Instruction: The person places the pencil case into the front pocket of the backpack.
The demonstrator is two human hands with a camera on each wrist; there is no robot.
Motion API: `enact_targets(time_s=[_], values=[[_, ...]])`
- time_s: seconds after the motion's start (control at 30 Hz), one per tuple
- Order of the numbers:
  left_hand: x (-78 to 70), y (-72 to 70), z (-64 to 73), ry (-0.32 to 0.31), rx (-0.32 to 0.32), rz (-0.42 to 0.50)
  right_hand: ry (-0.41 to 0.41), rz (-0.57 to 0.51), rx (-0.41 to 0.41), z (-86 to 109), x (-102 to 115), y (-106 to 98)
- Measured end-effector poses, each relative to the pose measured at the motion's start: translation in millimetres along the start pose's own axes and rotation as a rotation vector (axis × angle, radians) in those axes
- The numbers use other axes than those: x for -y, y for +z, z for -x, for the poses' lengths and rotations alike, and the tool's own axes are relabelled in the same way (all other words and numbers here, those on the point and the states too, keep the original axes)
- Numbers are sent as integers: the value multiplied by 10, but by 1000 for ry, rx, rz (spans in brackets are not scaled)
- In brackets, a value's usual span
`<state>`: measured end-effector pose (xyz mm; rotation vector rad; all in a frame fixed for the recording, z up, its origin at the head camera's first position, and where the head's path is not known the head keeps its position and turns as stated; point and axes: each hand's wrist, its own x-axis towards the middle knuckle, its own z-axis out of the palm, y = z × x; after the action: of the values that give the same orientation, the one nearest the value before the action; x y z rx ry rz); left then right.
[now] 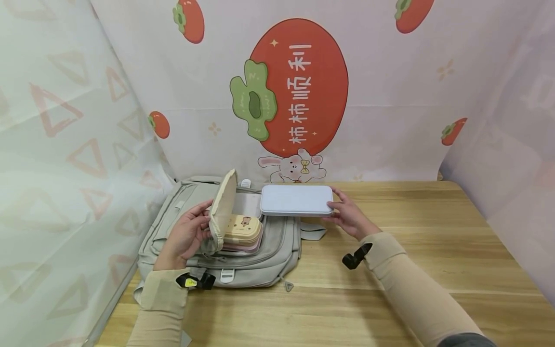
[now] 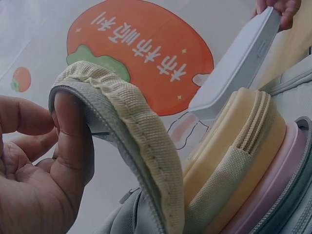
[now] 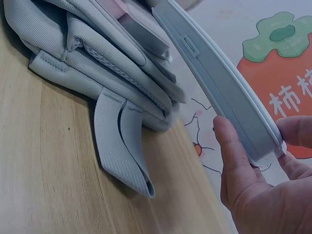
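A grey backpack [image 1: 260,274] lies flat on the table, its front pocket unzipped. My left hand [image 1: 184,237] pinches the edge of the pocket flap [image 1: 224,209] and holds it raised; the left wrist view shows the thumb and fingers at its zipped rim [image 2: 124,114]. In my right hand [image 1: 350,217] is a flat pale blue case [image 1: 297,199], gripped by its right end above the backpack's right side. A small catch [image 3: 189,45] shows on the case's side. Inside the pocket, a yellow zipped case [image 1: 244,227] sits on a pink case [image 1: 251,247], beside a whitish case [image 1: 248,205].
The wooden table [image 1: 416,231] extends to the right of the backpack. A grey strap [image 3: 122,141] sticks out from the bag onto the table. Printed cloth [image 1: 381,86] hangs behind, with more sheeting on both sides. A zip pull [image 1: 288,286] lies at the bag's near edge.
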<state>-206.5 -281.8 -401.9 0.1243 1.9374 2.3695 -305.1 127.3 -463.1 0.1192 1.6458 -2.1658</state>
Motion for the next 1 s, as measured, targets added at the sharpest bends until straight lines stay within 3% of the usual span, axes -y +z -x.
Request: enact_targets(time_s=[1.0], values=[[11,-1,-1,3,-4,23,10,11,-12,-117,-126,277]])
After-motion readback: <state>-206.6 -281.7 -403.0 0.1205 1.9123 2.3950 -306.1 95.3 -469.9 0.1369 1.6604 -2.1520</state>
